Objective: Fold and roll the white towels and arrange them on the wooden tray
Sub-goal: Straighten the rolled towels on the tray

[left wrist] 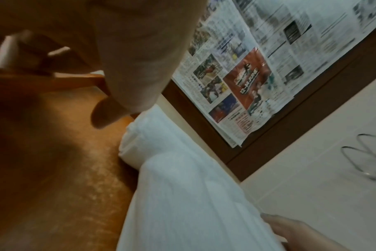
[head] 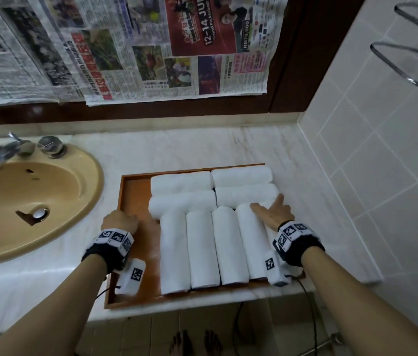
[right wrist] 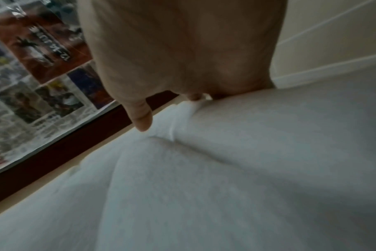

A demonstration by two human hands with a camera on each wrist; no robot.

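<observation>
My right hand [head: 276,213] lay flat with its fingers spread, thumb out to one side, pressing down on the rolled white towels [head: 228,242] at the right end of the wooden tray [head: 132,199]; the right wrist view showed my palm on the cloth and my thumb tip touching a fold. My left hand [head: 119,220] sat at the tray's left side, over its bare wooden floor just beside the leftmost roll; from above its fingers seemed curled under, though I could not tell whether they gripped anything, and the left wrist view showed only one fingertip hanging near the end of a roll. The towels filled most of the tray: four rolls lay crosswise in two pairs along its far half, and a row of rolls ran lengthwise along its near half, touching one another. A strip of the tray's floor stayed uncovered on its left. The tray rested on the marble counter [head: 202,147], with the tan sink [head: 23,201] and its taps to the tray's left, a tiled wall to its right, and newspaper sheets [head: 125,47] hanging behind it.
</observation>
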